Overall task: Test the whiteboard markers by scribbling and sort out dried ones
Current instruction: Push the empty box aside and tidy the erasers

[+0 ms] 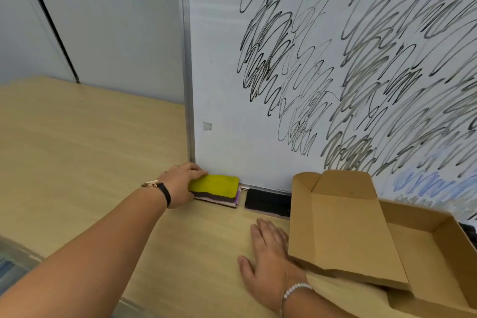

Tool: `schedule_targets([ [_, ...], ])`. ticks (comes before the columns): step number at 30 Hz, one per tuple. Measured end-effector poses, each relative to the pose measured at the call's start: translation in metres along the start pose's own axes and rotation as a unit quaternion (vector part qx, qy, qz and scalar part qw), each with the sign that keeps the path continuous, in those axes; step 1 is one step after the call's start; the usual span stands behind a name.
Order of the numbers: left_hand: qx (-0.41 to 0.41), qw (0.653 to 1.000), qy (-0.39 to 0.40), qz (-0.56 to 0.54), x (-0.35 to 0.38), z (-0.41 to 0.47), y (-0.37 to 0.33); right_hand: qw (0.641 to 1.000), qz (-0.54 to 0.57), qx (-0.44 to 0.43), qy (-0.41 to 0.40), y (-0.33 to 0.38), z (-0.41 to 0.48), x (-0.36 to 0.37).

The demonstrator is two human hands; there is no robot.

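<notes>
while your left hand [180, 184] grips the left end of the yellow eraser [216, 184], which lies on the wooden table [90, 150] against the foot of the whiteboard [227, 85], your right hand [268, 253] lies flat with fingers straight, holding nothing, just beside the open cardboard box [348, 227]. black scribbles [265, 59] cover the whiteboard; i cannot tell whether any markers are in sight
</notes>
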State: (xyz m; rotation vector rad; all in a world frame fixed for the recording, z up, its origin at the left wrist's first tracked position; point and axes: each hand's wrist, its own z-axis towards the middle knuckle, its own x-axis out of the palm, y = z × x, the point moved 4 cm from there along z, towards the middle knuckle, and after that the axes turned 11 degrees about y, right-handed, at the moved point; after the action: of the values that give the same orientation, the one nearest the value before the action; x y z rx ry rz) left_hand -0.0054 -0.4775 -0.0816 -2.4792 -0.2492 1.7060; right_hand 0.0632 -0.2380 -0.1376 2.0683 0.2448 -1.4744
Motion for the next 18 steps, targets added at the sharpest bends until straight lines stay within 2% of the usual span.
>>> schedule_targets([
  [3, 0.006, 0.999, -0.013, -0.049, 0.004, -0.001, -0.002, 1.0, 0.002, 0.001, 0.003, 0.001, 0.0, -0.001],
  [6, -0.015, 0.991, -0.131, -0.013, -0.003, -0.016, -0.027, 0.999, -0.005, 0.013, -0.041, 0.002, 0.001, 0.0],
  [7, 0.007, 0.985, -0.174, -0.001, -0.005, -0.023, -0.045, 0.997, -0.032, 0.017, -0.068, 0.001, 0.001, -0.002],
  [8, 0.048, 0.979, -0.196, 0.014, -0.004, -0.027, -0.066, 0.997, -0.05, 0.032, -0.059, 0.001, 0.0, -0.001],
  [11, 0.149, 0.972, -0.142, 0.116, 0.013, -0.022, -0.125, 0.998, -0.045, 0.051, 0.01, 0.003, 0.003, 0.008],
  [13, 0.143, 0.968, -0.092, 0.185, 0.027, -0.008, -0.138, 0.996, -0.063, 0.055, 0.008, 0.005, 0.003, 0.009],
  [15, 0.127, 0.961, -0.074, 0.234, 0.036, 0.002, -0.14, 0.997, -0.05, 0.06, 0.007, 0.007, -0.001, 0.001],
  [17, 0.12, 0.957, -0.07, 0.256, 0.04, 0.006, -0.141, 0.999, -0.02, 0.025, -0.004, 0.007, -0.004, -0.003],
  [18, 0.117, 0.957, -0.068, 0.257, 0.04, 0.007, -0.14, 0.999, -0.039, 0.008, -0.004, 0.005, -0.004, -0.001],
])
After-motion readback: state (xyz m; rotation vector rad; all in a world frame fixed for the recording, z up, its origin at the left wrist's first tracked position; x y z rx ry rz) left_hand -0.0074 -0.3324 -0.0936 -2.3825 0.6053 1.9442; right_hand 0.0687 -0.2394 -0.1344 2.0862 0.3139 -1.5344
